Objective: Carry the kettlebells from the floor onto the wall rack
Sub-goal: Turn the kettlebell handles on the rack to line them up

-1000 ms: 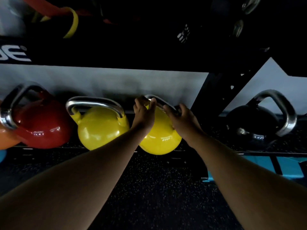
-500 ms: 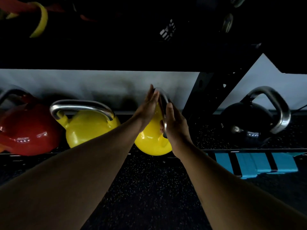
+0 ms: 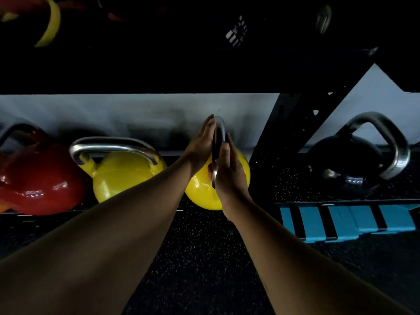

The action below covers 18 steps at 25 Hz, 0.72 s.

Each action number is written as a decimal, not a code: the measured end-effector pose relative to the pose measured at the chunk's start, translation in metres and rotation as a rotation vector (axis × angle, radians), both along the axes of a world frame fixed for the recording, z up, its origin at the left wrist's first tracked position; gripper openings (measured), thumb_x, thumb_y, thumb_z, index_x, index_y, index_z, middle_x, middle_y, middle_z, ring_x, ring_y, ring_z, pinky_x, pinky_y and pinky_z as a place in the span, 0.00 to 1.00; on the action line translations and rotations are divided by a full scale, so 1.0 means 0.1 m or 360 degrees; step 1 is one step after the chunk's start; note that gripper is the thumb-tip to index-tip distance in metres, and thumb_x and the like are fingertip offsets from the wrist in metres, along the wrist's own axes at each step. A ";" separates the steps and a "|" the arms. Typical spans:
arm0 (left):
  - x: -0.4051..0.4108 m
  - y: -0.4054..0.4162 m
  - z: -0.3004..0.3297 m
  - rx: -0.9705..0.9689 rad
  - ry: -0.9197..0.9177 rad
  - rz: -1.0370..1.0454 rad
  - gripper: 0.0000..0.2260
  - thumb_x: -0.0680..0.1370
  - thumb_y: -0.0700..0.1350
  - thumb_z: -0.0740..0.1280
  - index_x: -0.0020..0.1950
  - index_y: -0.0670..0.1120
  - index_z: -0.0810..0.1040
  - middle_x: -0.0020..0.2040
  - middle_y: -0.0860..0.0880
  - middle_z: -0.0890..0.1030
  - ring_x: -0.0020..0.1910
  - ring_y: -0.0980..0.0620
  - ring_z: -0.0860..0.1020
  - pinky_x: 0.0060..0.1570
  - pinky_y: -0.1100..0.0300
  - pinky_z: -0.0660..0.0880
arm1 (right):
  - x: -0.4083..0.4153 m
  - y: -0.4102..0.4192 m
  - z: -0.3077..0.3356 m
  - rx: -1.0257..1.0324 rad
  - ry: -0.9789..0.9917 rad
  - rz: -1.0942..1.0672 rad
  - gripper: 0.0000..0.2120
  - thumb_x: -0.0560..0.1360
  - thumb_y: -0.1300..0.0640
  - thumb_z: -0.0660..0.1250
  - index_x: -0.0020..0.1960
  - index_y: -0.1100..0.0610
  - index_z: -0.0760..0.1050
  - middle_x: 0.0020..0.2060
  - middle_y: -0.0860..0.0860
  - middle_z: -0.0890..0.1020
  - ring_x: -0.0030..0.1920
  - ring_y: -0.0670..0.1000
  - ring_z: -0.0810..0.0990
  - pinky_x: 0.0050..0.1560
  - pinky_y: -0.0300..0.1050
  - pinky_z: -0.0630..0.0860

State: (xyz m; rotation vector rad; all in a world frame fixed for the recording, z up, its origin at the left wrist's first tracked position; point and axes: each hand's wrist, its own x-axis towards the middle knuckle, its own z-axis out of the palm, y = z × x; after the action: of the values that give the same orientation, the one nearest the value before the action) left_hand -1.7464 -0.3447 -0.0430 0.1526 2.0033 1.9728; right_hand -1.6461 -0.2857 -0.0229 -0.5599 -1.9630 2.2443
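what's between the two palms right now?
The steel handle of the right-hand yellow kettlebell, edge-on in the head view. Left hand and right hand lie flat against its sides, fingers straight.

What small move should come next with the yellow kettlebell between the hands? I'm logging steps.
Probably draw both hands away. The yellow kettlebell already sits on the rack shelf, and the left hand and right hand lie flat-fingered against its handle.

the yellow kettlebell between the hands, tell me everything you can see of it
The yellow kettlebell has a glossy round yellow body and a bare steel handle, turned edge-on to the camera. It sits on the rack's bottom shelf, right of another yellow one. The left hand and right hand press flat against the handle's sides, fingers extended.
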 end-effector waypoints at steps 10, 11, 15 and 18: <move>-0.02 -0.04 -0.07 -0.0225 0.0105 -0.0033 0.23 0.84 0.55 0.47 0.79 0.50 0.57 0.79 0.48 0.60 0.77 0.52 0.58 0.74 0.58 0.55 | 0.03 0.03 -0.01 0.0170 0.0067 0.0064 0.18 0.84 0.46 0.50 0.72 0.38 0.65 0.36 0.59 0.77 0.32 0.52 0.71 0.33 0.47 0.68; -0.02 -0.05 -0.07 -0.0224 0.0112 -0.0042 0.24 0.84 0.56 0.48 0.79 0.50 0.57 0.79 0.48 0.60 0.77 0.52 0.58 0.75 0.56 0.55 | 0.03 0.04 -0.02 0.0163 0.0078 0.0063 0.17 0.84 0.46 0.50 0.71 0.35 0.65 0.37 0.60 0.78 0.33 0.53 0.71 0.35 0.49 0.68; -0.04 -0.04 -0.10 -0.0226 0.0110 -0.0027 0.24 0.84 0.57 0.48 0.79 0.51 0.58 0.79 0.47 0.61 0.76 0.51 0.60 0.75 0.53 0.57 | 0.02 0.05 -0.03 0.0161 0.0092 0.0086 0.16 0.84 0.45 0.50 0.67 0.30 0.66 0.35 0.60 0.78 0.33 0.58 0.73 0.38 0.53 0.69; -0.06 -0.04 -0.14 -0.0241 0.0134 -0.0019 0.23 0.84 0.56 0.48 0.78 0.51 0.58 0.79 0.48 0.61 0.77 0.52 0.59 0.75 0.55 0.55 | 0.01 0.04 -0.05 0.0140 0.0098 0.0087 0.16 0.84 0.45 0.51 0.66 0.29 0.66 0.46 0.57 0.79 0.36 0.59 0.75 0.40 0.53 0.71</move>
State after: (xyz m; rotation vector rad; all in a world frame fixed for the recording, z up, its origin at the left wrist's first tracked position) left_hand -1.7529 -0.3489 -0.0570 0.2148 2.1899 1.8270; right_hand -1.6456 -0.2813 -0.0276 -0.4274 -2.0586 2.1655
